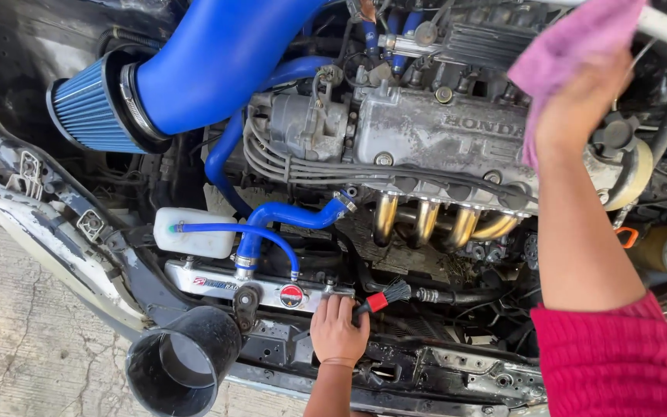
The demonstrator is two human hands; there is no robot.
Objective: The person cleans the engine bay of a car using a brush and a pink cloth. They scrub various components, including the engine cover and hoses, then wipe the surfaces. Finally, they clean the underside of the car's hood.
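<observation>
1. Nearest the camera, the left hand [339, 330] rests on the front rail of the engine bay, its fingers [332, 307] curled together around the handle of a brush [386, 297].
2. The brush has a red collar and dark bristles; it lies just right of the hand, bristles aimed at a black hose [457, 296] near the rail.
3. Just left of that hand sits the radiator [218, 284], a bright metal tank with a round red-marked cap [291, 296] close to the fingers.
4. A black duct [183, 361] with an open round mouth hangs at the lower left, beside the radiator and over the concrete floor [17, 340].
5. At the lower right a red knitted sleeve [611, 359] covers the right arm, which reaches up across the bay.
6. Behind the radiator, a white tank [194, 233] holds a thin blue tube, and a thicker blue hose [287, 215] curves up toward the engine.
7. 4 gold header pipes [441, 224] drop from the front of the engine, between the 2 arms.
8. The grey valve cover [441, 131] lies beyond them, with a bundle of grey leads [303, 166] running along its front edge.
9. The right hand [580, 100] presses a pink cloth [573, 42] against the right end of the valve cover; its fingers are hidden under the cloth, clamped on it as far as can be seen.
10. Farthest left, a big blue pipe [218, 54] ends in a blue cone filter [86, 108].
</observation>
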